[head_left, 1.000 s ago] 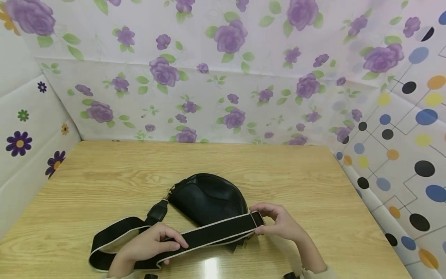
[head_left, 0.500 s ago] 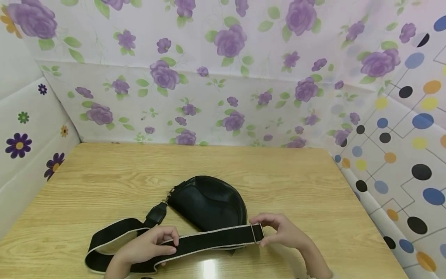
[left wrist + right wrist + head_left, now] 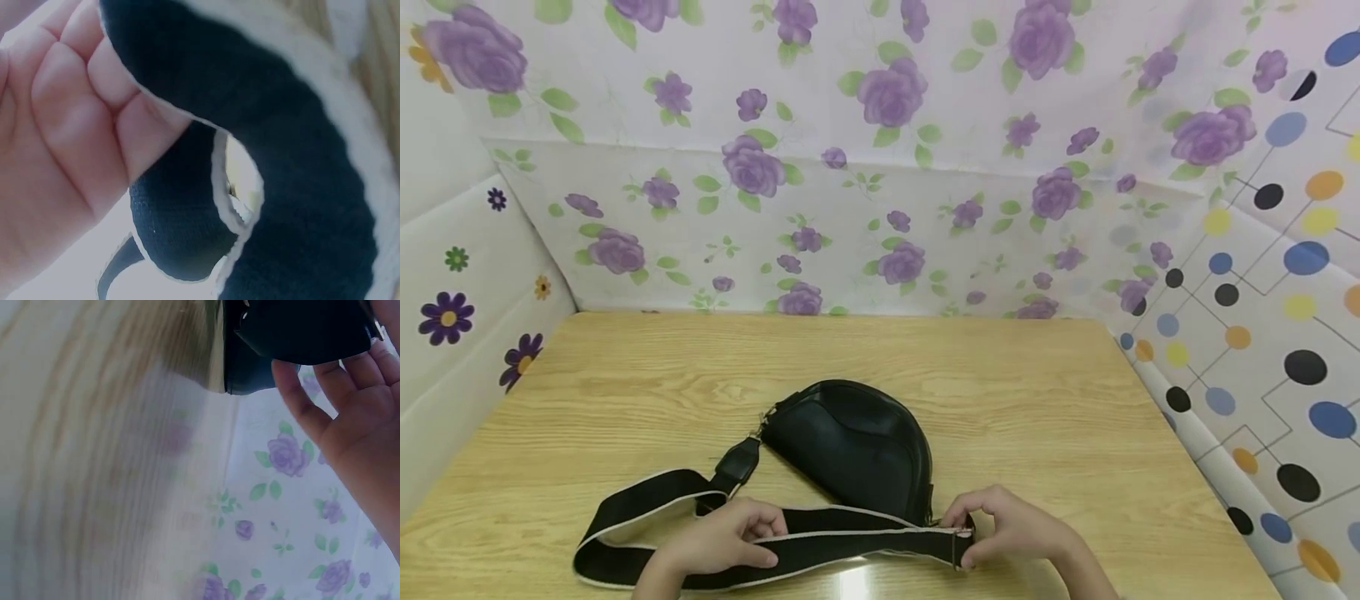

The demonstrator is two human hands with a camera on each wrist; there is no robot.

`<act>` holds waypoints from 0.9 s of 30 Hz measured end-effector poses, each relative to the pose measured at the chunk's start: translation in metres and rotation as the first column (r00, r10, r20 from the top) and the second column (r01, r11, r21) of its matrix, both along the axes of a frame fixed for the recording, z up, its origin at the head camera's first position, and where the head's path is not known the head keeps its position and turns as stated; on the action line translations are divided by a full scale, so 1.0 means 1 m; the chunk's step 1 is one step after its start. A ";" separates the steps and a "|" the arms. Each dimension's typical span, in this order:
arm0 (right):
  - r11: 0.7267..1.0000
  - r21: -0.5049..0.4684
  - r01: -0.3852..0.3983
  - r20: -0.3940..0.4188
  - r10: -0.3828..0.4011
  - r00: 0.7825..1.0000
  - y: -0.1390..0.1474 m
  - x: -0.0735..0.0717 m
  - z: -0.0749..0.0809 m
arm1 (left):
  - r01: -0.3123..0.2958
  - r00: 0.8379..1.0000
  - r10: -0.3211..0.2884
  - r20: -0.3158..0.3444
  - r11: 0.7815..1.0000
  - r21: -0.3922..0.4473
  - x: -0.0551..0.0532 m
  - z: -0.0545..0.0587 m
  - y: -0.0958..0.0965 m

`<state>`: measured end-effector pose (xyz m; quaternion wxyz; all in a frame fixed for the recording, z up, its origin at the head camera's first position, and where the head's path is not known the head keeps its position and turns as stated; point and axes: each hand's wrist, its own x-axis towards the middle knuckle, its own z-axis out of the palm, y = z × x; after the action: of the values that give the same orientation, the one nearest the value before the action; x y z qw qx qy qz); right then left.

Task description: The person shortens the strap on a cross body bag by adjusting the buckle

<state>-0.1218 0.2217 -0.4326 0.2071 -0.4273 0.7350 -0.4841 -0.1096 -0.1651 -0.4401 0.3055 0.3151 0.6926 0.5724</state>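
A black half-moon shoulder bag (image 3: 850, 450) lies on the table, with a wide black strap (image 3: 842, 552) edged in white in front of it. My left hand (image 3: 718, 542) holds the strap near its middle, fingers curled behind it and thumb in front. In the left wrist view the strap (image 3: 300, 156) bends in loops beside the curled fingers. At the strap's right end, my right hand (image 3: 1011, 529) pinches it at the metal slider buckle (image 3: 957, 548). In the right wrist view, a black part of the bag or strap (image 3: 306, 331) hides some fingertips.
The wooden table (image 3: 1037, 400) extends behind and to both sides of the bag. A flowered sheet (image 3: 850, 208) hangs along its back edge, and a dotted sheet (image 3: 1247, 400) stands at the right. A leather strap tab (image 3: 737, 461) joins the bag's left clip.
My right hand has moved down towards me with the buckle end, which has turned. The two strap layers, lying together before, now spread apart between my hands. The bag stays nearly in place.
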 end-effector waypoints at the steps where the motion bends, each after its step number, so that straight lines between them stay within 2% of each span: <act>1: 1.000 0.012 0.006 -0.008 -0.006 1.000 0.000 0.001 0.000 | -0.007 1.000 0.007 0.002 1.000 -0.010 0.000 0.000 0.000; 6: 0.998 0.056 0.010 -0.107 -0.004 0.994 -0.004 0.003 -0.001 | -0.034 0.999 0.032 -0.026 0.998 -0.050 -0.001 -0.001 -0.002; 12: 0.995 0.102 0.021 -0.219 0.002 0.976 -0.006 0.002 -0.005 | -0.056 0.998 0.052 -0.044 0.993 -0.101 -0.003 -0.002 -0.002; 17: 0.986 0.162 0.032 -0.315 0.021 0.949 -0.011 0.003 -0.005 | -0.067 0.997 0.061 -0.057 0.990 -0.123 -0.003 0.000 0.000; 24: 0.984 0.164 0.065 -0.472 0.020 0.881 -0.016 0.009 -0.009 | -0.096 0.995 0.089 -0.048 0.981 -0.171 -0.003 0.001 0.002; 27: 0.986 0.151 0.075 -0.461 0.003 0.888 -0.014 0.010 -0.010 | -0.106 0.994 0.104 -0.023 0.980 -0.171 -0.004 0.003 0.002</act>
<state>-0.1116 0.2074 -0.4423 0.0530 -0.4971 0.8083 -0.3109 -0.1133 -0.1628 -0.4374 0.2961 0.2546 0.7571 0.5237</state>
